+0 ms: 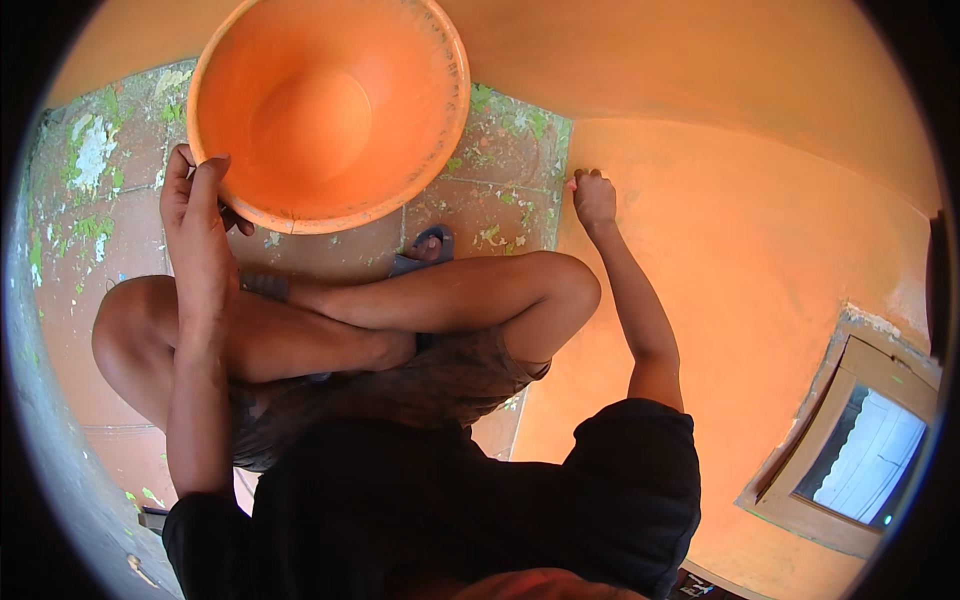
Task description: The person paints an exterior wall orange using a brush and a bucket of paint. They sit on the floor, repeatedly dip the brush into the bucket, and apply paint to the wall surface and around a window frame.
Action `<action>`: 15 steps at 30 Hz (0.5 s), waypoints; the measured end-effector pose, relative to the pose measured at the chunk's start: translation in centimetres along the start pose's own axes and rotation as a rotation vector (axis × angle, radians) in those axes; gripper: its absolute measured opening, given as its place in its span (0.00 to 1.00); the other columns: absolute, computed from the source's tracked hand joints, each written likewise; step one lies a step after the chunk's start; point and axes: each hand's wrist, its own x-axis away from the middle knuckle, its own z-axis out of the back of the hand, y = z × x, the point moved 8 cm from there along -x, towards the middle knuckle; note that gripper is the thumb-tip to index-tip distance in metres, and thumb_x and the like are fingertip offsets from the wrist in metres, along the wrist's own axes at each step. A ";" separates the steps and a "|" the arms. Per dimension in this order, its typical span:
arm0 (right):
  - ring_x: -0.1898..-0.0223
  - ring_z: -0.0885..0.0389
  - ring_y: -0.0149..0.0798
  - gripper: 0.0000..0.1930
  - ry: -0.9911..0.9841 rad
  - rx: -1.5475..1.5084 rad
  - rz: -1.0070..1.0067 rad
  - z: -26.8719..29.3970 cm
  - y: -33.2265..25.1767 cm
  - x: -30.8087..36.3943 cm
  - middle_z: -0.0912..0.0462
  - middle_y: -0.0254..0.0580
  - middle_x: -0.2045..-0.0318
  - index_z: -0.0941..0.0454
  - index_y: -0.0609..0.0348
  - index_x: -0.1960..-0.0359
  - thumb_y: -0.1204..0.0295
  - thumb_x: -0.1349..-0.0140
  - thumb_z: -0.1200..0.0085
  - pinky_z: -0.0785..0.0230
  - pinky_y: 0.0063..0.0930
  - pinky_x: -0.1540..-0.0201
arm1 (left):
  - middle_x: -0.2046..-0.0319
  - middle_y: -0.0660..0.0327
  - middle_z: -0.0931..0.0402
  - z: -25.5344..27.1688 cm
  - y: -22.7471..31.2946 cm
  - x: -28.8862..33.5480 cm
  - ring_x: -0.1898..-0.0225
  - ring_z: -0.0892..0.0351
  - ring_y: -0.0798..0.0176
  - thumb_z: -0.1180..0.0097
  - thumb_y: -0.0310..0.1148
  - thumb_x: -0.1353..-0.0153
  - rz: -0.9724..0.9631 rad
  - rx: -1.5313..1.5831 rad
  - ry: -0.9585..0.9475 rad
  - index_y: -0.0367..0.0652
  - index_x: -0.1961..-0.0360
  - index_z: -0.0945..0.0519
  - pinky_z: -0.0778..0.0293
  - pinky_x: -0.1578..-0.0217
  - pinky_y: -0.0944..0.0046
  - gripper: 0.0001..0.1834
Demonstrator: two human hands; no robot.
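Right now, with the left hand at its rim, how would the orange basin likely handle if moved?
The orange basin is probably light for its size, since its rim looks thin. Its evenly curved rim suggests it keeps its shape. With the left hand gripping only one side, it may tip.

Looking across at an orange wall (640,60) up top, meeting a second orange wall (730,290) along a bending corner. Now down to reddish-brown floor tiles (125,230), splashed with green and white patches. Over to lower right, spotting a wooden-framed window (865,450), edged with chipped plaster, showing pale bluish brightness in its glass.
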 end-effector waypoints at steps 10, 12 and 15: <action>0.69 0.16 0.55 0.08 0.119 -0.454 -0.264 1.2 7.5 0.7 0.16 0.53 0.72 0.15 0.53 0.66 0.66 0.41 0.43 0.22 0.45 0.63 | 0.72 0.72 0.29 -0.9 -0.2 -0.7 0.71 0.35 0.81 0.49 0.31 0.33 -0.074 -0.091 0.096 0.44 0.63 0.26 0.39 0.71 0.77 0.03; 0.68 0.15 0.55 0.09 0.147 -0.501 -0.350 4.3 10.4 2.7 0.15 0.53 0.70 0.14 0.52 0.64 0.65 0.41 0.43 0.22 0.44 0.63 | 0.73 0.72 0.29 -1.2 0.0 -0.9 0.73 0.34 0.81 0.48 0.32 0.32 -0.082 -0.078 0.056 0.44 0.63 0.26 0.37 0.72 0.76 0.04; 0.69 0.16 0.54 0.09 0.276 -0.352 -0.406 11.6 14.1 5.5 0.16 0.50 0.72 0.14 0.50 0.63 0.64 0.40 0.44 0.23 0.43 0.64 | 0.74 0.70 0.29 -1.3 -0.1 -0.8 0.76 0.33 0.79 0.47 0.33 0.33 -0.064 -0.030 -0.031 0.45 0.63 0.27 0.35 0.76 0.74 0.05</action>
